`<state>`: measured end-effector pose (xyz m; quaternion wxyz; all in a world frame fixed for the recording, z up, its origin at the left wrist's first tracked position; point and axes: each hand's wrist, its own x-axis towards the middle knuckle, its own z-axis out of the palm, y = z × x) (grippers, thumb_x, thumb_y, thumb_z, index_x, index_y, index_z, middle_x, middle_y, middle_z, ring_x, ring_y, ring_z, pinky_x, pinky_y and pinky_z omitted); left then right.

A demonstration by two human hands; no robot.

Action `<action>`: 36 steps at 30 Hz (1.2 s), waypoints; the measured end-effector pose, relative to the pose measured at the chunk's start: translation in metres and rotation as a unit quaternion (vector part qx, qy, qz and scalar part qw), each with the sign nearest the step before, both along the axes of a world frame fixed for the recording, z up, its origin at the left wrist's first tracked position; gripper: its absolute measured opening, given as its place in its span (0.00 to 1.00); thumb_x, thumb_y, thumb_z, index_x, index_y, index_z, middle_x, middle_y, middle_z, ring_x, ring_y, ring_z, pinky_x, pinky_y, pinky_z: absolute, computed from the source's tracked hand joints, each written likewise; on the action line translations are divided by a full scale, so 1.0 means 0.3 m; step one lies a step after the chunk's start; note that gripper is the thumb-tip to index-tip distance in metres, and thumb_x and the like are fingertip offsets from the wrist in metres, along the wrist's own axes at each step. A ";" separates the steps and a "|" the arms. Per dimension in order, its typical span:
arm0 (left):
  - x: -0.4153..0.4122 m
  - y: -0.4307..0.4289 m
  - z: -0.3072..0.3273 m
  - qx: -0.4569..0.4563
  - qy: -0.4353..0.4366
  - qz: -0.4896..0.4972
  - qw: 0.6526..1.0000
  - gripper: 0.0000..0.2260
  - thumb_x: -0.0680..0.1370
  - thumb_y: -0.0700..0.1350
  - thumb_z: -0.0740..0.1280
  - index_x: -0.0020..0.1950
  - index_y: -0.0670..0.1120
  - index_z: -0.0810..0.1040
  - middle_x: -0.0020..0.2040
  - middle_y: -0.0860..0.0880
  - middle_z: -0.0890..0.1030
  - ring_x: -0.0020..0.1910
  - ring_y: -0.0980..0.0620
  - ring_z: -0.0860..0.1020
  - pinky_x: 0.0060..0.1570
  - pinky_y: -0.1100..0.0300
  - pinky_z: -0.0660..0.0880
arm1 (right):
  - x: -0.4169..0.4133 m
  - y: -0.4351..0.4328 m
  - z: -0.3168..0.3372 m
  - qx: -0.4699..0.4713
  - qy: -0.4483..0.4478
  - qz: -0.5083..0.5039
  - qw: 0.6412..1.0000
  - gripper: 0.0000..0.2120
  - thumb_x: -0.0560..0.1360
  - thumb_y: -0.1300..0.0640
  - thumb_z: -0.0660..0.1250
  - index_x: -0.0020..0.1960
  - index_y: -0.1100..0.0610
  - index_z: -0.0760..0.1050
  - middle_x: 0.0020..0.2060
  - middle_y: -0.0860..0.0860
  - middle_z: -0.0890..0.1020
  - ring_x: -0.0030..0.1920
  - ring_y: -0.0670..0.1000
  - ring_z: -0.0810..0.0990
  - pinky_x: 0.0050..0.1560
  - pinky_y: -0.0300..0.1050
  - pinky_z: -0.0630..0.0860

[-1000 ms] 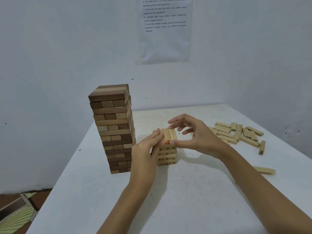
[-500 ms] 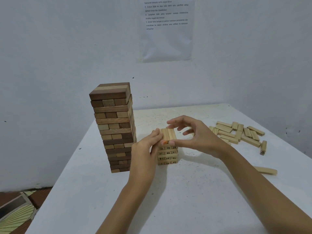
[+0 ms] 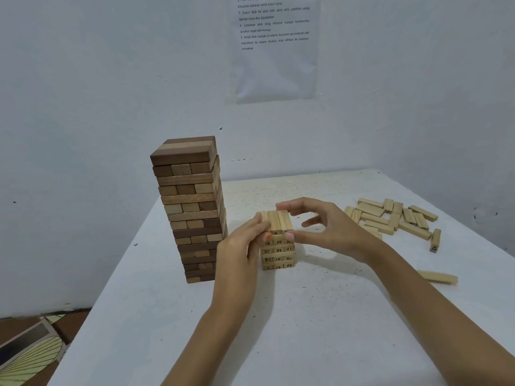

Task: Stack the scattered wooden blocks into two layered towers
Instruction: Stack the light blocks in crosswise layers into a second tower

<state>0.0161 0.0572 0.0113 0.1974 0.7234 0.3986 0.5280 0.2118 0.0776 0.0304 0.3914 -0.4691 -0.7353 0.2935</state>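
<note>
Well, the small tower (image 3: pixel 277 247) of pale, numbered blocks stands mid-tabletop, and its top row (image 3: pixel 278 221) of three blocks is being squared up. The left hand (image 3: pixel 239 246) lays fairly straight fingers flat against the left side of that row, pressing rather than holding. The right hand (image 3: pixel 328 229) has a light, wide grip: the thumb sits on the near end of the row and the forefinger arches over to the far end, so the row is pinched lengthwise, with the other fingers spread loose. So the step in hand looks like tidying a finished layer, not fetching a block.

Just to the left is the tall tower (image 3: pixel 192 207) of darker wood, which looks complete. Well off to the right the loose blocks (image 3: pixel 390 218) lie in a heap, with one stood on end (image 3: pixel 435 240) and one lying alone (image 3: pixel 437 276) nearer the front of the tabletop (image 3: pixel 306 330).

Next, I'd guess, one hand must let go gently and reach right for a block, to be laid crosswise on the row. A printed sheet (image 3: pixel 274 45) hangs on the wall behind.
</note>
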 end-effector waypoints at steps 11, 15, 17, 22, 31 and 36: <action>0.000 0.018 -0.021 0.072 0.032 0.016 0.997 0.15 0.75 0.30 0.66 0.58 0.42 0.81 0.61 0.43 0.79 0.60 0.55 0.74 0.54 0.81 0.66 | -0.001 -0.002 -0.003 -0.002 0.009 0.007 1.000 0.17 0.72 0.53 0.74 0.60 0.45 0.79 0.57 0.39 0.80 0.60 0.40 0.76 0.61 0.48 0.75; -0.002 0.024 -0.028 0.091 0.051 0.020 0.994 0.16 0.75 0.29 0.66 0.59 0.42 0.81 0.61 0.42 0.78 0.61 0.53 0.73 0.54 0.81 0.66 | -0.003 0.000 -0.005 -0.002 0.013 0.007 1.000 0.15 0.72 0.52 0.74 0.59 0.45 0.80 0.57 0.40 0.81 0.61 0.42 0.76 0.61 0.50 0.75; -0.004 0.026 -0.030 0.096 0.055 0.021 0.994 0.16 0.74 0.29 0.66 0.59 0.42 0.80 0.61 0.42 0.78 0.60 0.54 0.73 0.54 0.81 0.66 | -0.001 -0.001 -0.005 -0.001 0.012 0.009 1.000 0.16 0.72 0.52 0.74 0.59 0.45 0.80 0.57 0.40 0.81 0.61 0.42 0.76 0.61 0.50 0.75; -0.003 0.022 -0.032 0.095 0.062 0.020 0.993 0.16 0.75 0.30 0.66 0.60 0.43 0.80 0.62 0.42 0.78 0.60 0.55 0.72 0.53 0.82 0.65 | 0.001 -0.001 -0.004 -0.004 0.027 0.014 1.000 0.15 0.72 0.54 0.74 0.58 0.48 0.80 0.56 0.43 0.82 0.59 0.43 0.78 0.60 0.49 0.77; 0.000 0.037 -0.036 0.129 0.071 0.031 0.989 0.13 0.74 0.35 0.66 0.58 0.41 0.81 0.58 0.53 0.76 0.60 0.62 0.70 0.57 0.80 0.64 | 0.001 -0.005 -0.002 -0.012 0.038 0.016 0.999 0.16 0.72 0.55 0.74 0.59 0.50 0.80 0.55 0.44 0.82 0.57 0.44 0.79 0.60 0.49 0.77; 0.001 0.040 -0.047 0.136 0.092 0.025 0.986 0.14 0.74 0.36 0.65 0.59 0.42 0.81 0.59 0.53 0.75 0.62 0.57 0.72 0.62 0.76 0.64 | -0.001 -0.009 0.002 -0.010 0.037 0.015 0.999 0.16 0.71 0.55 0.75 0.59 0.49 0.80 0.56 0.43 0.82 0.58 0.44 0.79 0.59 0.48 0.78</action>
